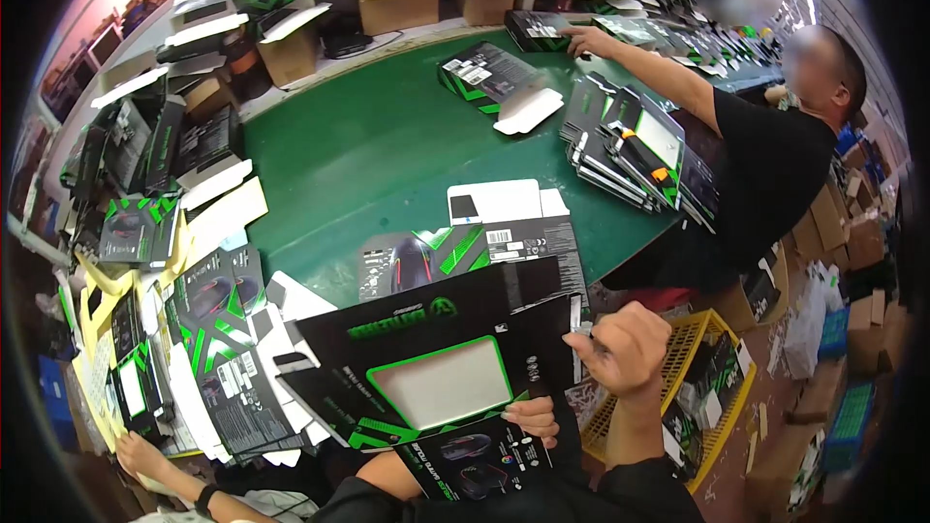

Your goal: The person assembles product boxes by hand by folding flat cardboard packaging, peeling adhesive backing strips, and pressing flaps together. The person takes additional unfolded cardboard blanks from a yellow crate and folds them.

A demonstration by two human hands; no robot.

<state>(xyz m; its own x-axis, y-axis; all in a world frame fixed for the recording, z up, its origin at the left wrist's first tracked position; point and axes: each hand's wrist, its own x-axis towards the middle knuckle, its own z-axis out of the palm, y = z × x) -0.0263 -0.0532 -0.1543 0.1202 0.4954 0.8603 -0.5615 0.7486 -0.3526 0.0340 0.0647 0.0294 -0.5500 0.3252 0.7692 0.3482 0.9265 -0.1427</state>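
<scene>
A black and green printed carton sleeve point(339, 383) with a window cut-out stands tilted in front of me. My left hand point(531, 419) grips its lower edge, with fingers over the printed face and the thumb hidden behind. Just right of the carton's right edge is my right hand point(625, 349), raised, its fingers curled in and its thumb pointing toward the carton; nothing shows in it. Behind the sleeve, an unfolded carton point(533, 237) with white flaps lies on the green table point(339, 155).
Flat cartons are stacked point(630, 145) at the table's right, near a co-worker point(775, 145) touching a box point(536, 31). Another person's hand point(140, 455) is at lower left, by printed cartons point(218, 329). A yellow crate point(688, 329) stands at right. One carton point(489, 73) lies farther back.
</scene>
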